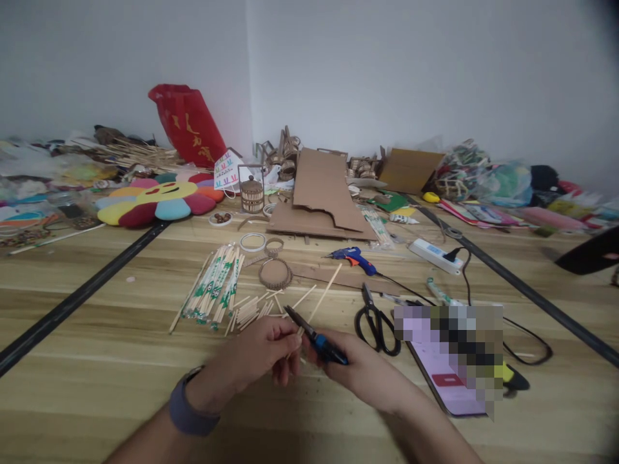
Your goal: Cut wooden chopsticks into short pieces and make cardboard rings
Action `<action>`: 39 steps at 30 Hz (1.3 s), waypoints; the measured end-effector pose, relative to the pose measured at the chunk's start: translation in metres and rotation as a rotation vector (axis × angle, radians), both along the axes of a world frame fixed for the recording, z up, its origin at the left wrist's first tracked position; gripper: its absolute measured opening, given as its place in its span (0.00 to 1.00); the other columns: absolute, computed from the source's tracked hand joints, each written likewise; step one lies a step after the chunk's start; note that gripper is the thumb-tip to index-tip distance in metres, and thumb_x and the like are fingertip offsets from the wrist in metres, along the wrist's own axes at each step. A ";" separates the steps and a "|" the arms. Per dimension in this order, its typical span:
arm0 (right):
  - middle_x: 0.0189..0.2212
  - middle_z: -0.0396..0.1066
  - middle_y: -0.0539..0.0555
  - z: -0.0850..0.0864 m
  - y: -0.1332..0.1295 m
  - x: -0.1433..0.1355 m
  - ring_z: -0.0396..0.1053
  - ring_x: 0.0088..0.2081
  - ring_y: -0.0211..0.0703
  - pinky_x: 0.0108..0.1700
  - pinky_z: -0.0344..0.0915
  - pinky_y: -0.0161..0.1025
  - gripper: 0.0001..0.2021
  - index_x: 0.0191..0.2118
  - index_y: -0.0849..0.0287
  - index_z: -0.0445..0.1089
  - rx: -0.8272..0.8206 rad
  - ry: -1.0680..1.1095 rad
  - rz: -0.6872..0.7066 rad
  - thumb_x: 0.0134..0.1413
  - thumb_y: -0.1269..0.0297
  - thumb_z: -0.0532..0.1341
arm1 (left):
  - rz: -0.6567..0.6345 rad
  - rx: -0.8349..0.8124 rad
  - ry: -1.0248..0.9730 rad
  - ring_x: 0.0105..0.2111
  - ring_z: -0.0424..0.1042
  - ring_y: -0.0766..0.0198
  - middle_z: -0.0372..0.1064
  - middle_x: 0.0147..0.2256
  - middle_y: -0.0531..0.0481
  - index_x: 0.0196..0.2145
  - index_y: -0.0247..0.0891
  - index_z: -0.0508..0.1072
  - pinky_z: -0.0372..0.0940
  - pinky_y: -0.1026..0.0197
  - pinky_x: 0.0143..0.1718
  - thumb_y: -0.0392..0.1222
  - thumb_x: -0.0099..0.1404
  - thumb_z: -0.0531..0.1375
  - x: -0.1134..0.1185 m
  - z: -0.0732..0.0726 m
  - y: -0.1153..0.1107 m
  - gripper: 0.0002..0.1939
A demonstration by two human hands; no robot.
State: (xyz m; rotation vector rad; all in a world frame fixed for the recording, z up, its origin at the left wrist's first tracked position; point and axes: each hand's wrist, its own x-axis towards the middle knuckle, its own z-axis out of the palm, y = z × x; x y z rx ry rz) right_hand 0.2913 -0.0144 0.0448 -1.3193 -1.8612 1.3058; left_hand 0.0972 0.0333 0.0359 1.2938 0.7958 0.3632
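Low in the middle, my left hand [264, 351] pinches a thin wooden stick [325, 295] that slants up to the right. My right hand [355, 367] is closed around hand cutters [325, 347] with dark jaws and blue-and-black handles. The jaws lie across the stick close to my left fingertips; whether they are parted I cannot tell. Just beyond my left hand lie several short cut sticks [249, 310]. Farther left are wrapped disposable chopsticks [215, 283]. Behind the cut pieces sits a round cardboard ring with a base [275, 274].
Black-handled scissors [376, 325] and a tablet-like device [447, 380], partly blurred, lie to the right. A blue hot glue gun [353, 258] trails its cord toward a power strip [436, 256]. Cardboard sheets [322, 193], a small lidded stick basket [252, 194] and a flower cushion [164, 200] stand behind.
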 end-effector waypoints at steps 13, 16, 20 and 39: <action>0.36 0.70 0.51 -0.010 0.002 0.000 0.65 0.38 0.42 0.42 0.61 0.35 0.11 0.42 0.59 0.68 0.105 -0.023 -0.078 0.50 0.70 0.57 | 0.059 0.214 0.033 0.16 0.61 0.72 0.64 0.21 0.56 0.27 0.38 0.63 0.54 0.68 0.18 0.59 0.63 0.53 -0.003 0.005 0.002 0.20; 0.34 0.69 0.51 -0.009 0.003 0.003 0.66 0.36 0.42 0.40 0.63 0.36 0.08 0.40 0.59 0.67 0.148 -0.050 -0.060 0.56 0.64 0.57 | 0.181 0.324 0.012 0.16 0.58 0.72 0.62 0.21 0.58 0.30 0.39 0.64 0.51 0.67 0.18 0.57 0.66 0.50 -0.010 0.012 0.007 0.19; 0.37 0.69 0.57 -0.013 0.003 0.006 0.67 0.41 0.47 0.44 0.64 0.42 0.03 0.37 0.57 0.64 0.470 -0.143 -0.233 0.59 0.66 0.54 | 0.242 0.581 0.269 0.22 0.63 0.65 0.62 0.22 0.56 0.31 0.40 0.66 0.55 0.64 0.25 0.51 0.70 0.47 -0.010 0.011 0.008 0.16; 0.35 0.70 0.57 -0.040 0.006 -0.013 0.67 0.38 0.50 0.38 0.57 0.39 0.05 0.37 0.59 0.66 0.492 -0.693 -0.401 0.54 0.72 0.57 | -0.047 0.967 0.919 0.34 0.77 0.47 0.77 0.36 0.34 0.46 0.37 0.73 0.66 0.53 0.34 0.34 0.69 0.44 0.019 -0.004 -0.020 0.19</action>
